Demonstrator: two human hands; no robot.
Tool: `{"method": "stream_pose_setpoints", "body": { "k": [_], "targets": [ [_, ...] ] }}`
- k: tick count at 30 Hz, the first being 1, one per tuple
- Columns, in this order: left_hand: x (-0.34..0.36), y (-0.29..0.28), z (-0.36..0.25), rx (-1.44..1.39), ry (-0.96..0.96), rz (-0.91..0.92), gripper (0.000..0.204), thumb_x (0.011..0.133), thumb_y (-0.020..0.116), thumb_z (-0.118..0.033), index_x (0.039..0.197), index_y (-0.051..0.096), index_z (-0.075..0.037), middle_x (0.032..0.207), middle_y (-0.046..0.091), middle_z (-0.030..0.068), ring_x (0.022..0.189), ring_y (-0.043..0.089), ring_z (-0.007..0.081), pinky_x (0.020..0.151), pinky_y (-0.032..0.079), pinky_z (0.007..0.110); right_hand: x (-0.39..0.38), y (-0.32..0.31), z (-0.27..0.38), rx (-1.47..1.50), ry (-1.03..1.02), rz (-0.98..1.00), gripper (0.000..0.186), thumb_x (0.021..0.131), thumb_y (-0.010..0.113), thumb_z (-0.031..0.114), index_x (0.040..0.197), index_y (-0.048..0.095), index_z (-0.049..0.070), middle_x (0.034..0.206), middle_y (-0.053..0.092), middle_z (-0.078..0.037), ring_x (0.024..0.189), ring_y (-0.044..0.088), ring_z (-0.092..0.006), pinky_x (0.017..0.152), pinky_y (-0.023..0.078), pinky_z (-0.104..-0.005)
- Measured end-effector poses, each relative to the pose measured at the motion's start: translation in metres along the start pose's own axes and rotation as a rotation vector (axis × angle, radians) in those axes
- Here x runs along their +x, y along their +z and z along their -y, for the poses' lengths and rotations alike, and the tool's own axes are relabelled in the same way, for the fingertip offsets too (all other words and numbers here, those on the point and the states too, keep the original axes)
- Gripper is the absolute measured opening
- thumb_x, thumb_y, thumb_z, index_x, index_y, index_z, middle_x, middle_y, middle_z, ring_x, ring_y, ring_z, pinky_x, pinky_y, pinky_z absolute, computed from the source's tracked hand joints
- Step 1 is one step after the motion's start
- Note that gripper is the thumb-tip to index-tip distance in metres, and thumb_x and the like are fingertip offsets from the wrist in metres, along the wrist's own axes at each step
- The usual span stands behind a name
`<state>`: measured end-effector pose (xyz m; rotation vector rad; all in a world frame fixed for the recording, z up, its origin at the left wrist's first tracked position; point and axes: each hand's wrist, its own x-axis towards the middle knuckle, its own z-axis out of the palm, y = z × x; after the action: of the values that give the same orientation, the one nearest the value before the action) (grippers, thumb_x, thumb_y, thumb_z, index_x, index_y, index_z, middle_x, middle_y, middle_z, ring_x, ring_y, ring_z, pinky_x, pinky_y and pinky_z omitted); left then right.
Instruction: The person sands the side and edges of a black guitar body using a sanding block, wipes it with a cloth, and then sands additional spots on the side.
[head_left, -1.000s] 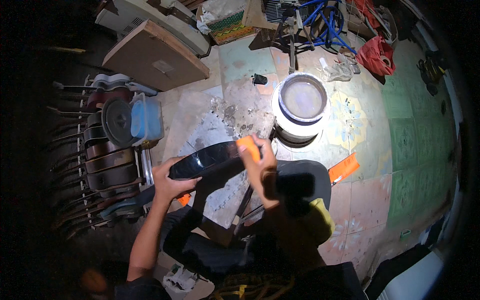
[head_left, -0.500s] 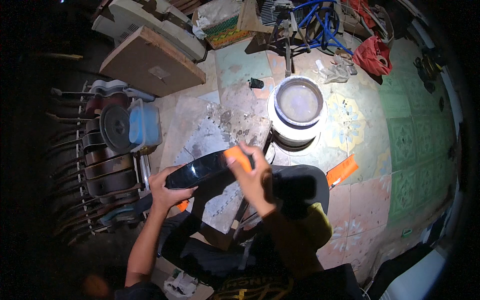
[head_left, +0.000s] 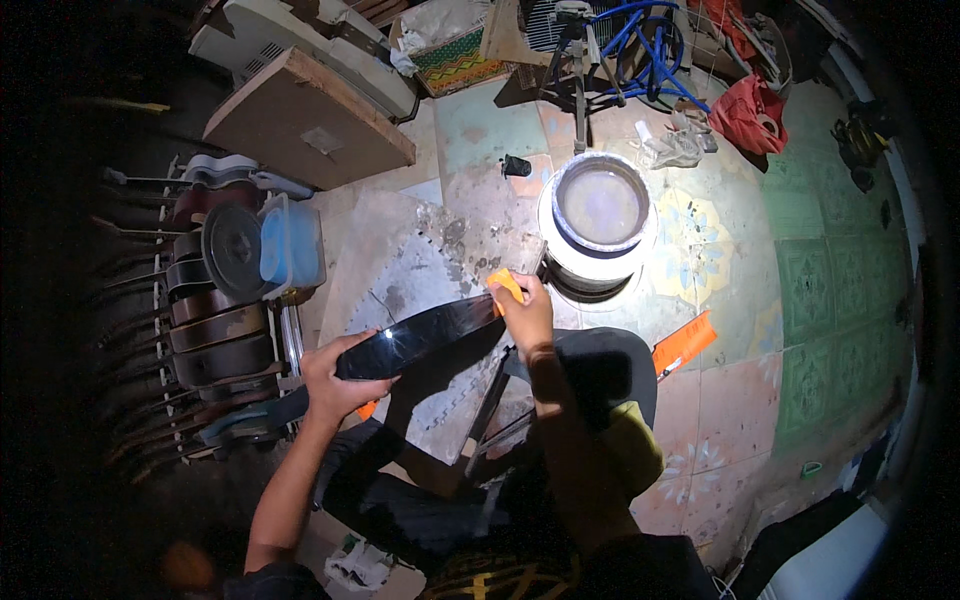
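Note:
A glossy black guitar body (head_left: 425,338), seen along its curved side, is held tilted over my lap, its right end higher. My left hand (head_left: 340,380) grips the left end, thumb below and fingers above. At the upper right end, my right hand (head_left: 527,310) pinches an orange block (head_left: 505,284), which meets the body's edge there. The underside of the guitar body lies in shadow, so its neck, if any, cannot be made out.
A rack of guitars (head_left: 220,335) stands at left beside a blue plastic tub (head_left: 290,248). Ahead right, a round basin of water (head_left: 600,203) rests on a white bucket. A grey board (head_left: 410,290) lies below my hands. An orange sheet (head_left: 684,344) is on the tiled floor.
My right hand and the orange block have moved right and slightly up along the guitar body to its far end. My left hand keeps its grip, shifting only slightly.

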<state>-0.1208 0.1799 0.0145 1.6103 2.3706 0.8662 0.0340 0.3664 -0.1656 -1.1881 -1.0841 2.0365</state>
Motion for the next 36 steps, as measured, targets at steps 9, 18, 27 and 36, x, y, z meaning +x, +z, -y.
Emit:
{"method": "stream_pose_setpoints", "body": {
  "k": [9, 18, 27, 36],
  "targets": [
    [-0.009, 0.004, 0.001, 0.021, 0.057, -0.025, 0.051, 0.057, 0.090, -0.018, 0.099, 0.075, 0.005, 0.097, 0.077, 0.0182, 0.089, 0.077, 0.0224, 0.083, 0.059, 0.033, -0.007, -0.012, -0.019, -0.122, -0.103, -0.056, 0.040, 0.092, 0.076, 0.020, 0.120, 0.062, -0.006, 0.113, 0.071, -0.018, 0.106, 0.067, -0.0189, 0.095, 0.051, -0.0318],
    [-0.010, 0.003, 0.001, 0.028, 0.066, -0.025, 0.056, 0.053, 0.093, -0.015, 0.104, 0.076, 0.002, 0.101, 0.077, 0.0168, 0.088, 0.077, 0.0253, 0.081, 0.059, 0.032, -0.010, -0.015, -0.023, -0.180, -0.101, -0.051, 0.038, 0.092, 0.075, 0.018, 0.117, 0.062, -0.007, 0.105, 0.072, -0.015, 0.096, 0.068, -0.0174, 0.086, 0.054, -0.0305],
    [-0.010, 0.008, 0.002, -0.056, 0.022, -0.043, 0.055, 0.053, 0.093, -0.015, 0.104, 0.076, 0.000, 0.103, 0.077, 0.0170, 0.092, 0.077, 0.0242, 0.082, 0.059, 0.033, -0.026, 0.002, 0.016, -0.123, -0.182, 0.012, 0.042, 0.094, 0.073, 0.022, 0.120, 0.060, -0.007, 0.111, 0.069, -0.018, 0.102, 0.065, -0.0177, 0.093, 0.050, -0.0318],
    [-0.020, 0.006, -0.002, -0.070, 0.048, -0.057, 0.058, 0.052, 0.095, -0.024, 0.104, 0.077, -0.005, 0.098, 0.077, 0.0137, 0.085, 0.077, 0.0264, 0.076, 0.059, 0.032, -0.058, 0.013, 0.059, -0.247, -0.251, 0.006, 0.039, 0.090, 0.074, 0.020, 0.118, 0.062, -0.005, 0.114, 0.070, -0.022, 0.108, 0.066, -0.0262, 0.096, 0.049, -0.0367]
  ]
}}
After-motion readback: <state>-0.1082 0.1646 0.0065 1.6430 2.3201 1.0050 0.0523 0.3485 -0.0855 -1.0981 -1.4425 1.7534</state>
